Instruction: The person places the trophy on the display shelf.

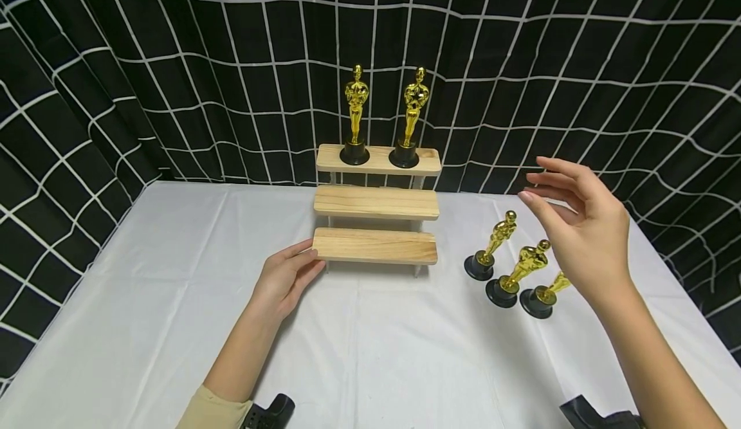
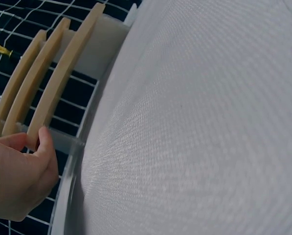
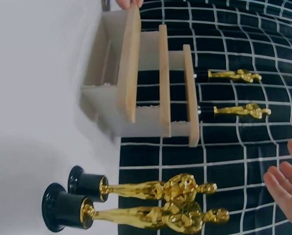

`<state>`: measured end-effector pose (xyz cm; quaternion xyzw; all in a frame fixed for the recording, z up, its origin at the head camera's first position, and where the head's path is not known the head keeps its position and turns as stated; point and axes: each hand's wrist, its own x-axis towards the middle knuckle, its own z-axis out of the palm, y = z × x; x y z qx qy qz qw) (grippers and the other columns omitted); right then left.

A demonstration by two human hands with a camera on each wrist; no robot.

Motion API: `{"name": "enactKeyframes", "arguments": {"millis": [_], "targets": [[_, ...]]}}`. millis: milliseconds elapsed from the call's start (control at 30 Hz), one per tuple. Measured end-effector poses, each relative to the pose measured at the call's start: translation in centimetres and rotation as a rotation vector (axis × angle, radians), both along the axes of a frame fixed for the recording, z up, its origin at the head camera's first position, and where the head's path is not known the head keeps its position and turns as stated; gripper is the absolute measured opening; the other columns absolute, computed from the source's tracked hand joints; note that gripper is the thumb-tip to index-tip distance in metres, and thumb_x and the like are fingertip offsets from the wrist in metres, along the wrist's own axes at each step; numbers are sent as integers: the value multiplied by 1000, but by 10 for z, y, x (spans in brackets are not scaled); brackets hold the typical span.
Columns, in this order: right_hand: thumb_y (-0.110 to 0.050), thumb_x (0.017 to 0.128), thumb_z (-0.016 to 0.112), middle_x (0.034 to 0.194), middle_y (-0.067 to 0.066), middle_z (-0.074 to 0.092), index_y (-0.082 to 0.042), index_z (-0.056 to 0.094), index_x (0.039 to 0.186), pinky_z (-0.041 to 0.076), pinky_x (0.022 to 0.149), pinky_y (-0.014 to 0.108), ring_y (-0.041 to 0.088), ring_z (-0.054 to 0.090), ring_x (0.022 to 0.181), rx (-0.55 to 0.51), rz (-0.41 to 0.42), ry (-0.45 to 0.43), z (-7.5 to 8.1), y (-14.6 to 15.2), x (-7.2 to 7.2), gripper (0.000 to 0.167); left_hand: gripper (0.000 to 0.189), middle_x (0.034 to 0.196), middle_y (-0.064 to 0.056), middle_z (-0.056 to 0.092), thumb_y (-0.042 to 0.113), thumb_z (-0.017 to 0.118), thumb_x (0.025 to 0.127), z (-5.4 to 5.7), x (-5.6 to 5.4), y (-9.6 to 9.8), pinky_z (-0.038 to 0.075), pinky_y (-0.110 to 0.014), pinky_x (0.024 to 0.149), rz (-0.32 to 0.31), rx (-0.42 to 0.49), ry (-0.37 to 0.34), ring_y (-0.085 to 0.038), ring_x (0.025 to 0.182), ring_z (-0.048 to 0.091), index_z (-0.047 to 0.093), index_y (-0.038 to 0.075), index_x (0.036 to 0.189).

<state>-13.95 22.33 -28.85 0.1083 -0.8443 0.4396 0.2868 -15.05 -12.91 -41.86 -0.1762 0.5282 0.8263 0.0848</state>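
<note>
My left hand (image 1: 287,277) pinches the left end of the lowest step of a three-tier wooden display stand (image 1: 376,246). In the left wrist view its thumb and fingers (image 2: 44,142) grip that board's end. Two golden statuette trophies (image 1: 356,104) (image 1: 413,107) on black bases stand upright on the top step. To the right of the stand, three more trophies (image 1: 502,292) stand on the table. Above them my right hand (image 1: 590,229) is raised, fingers loosely bent and apart from the thumb, with nothing in it. It partly hides the rightmost trophy (image 1: 544,297).
A white cloth (image 1: 191,287) covers the table. Behind and at both sides hangs a black curtain (image 1: 231,82) with a white grid. The stand's two lower steps are bare wood, held on pale side supports (image 3: 111,107).
</note>
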Motion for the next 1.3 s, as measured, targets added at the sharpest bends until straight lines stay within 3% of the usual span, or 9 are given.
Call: {"name": "enactKeyframes", "arguments": {"millis": [333,767,1300], "targets": [[16,90,74,111,-29,64,1,64,138,54,88,0,-10,65,102,19,-3,19,-9,13,6,51,49,155,-29,38,-5,49,108,0,1,0,56,-22,108,-1,29,10,-27,130,52,38,-13,155],[16,89,76,111,-32,62,0,65,138,51,88,-3,-14,62,102,51,-67,-3,-18,29,15,53,49,155,-29,39,-4,50,108,2,2,1,56,-21,108,1,23,4,-25,126,55,39,-12,155],[18,87,76,108,-36,61,1,65,137,49,86,-5,-16,61,100,52,-145,-18,-37,54,21,54,49,156,-29,38,-4,51,108,1,1,0,57,-22,107,8,31,1,-29,132,52,39,-12,155]]}}
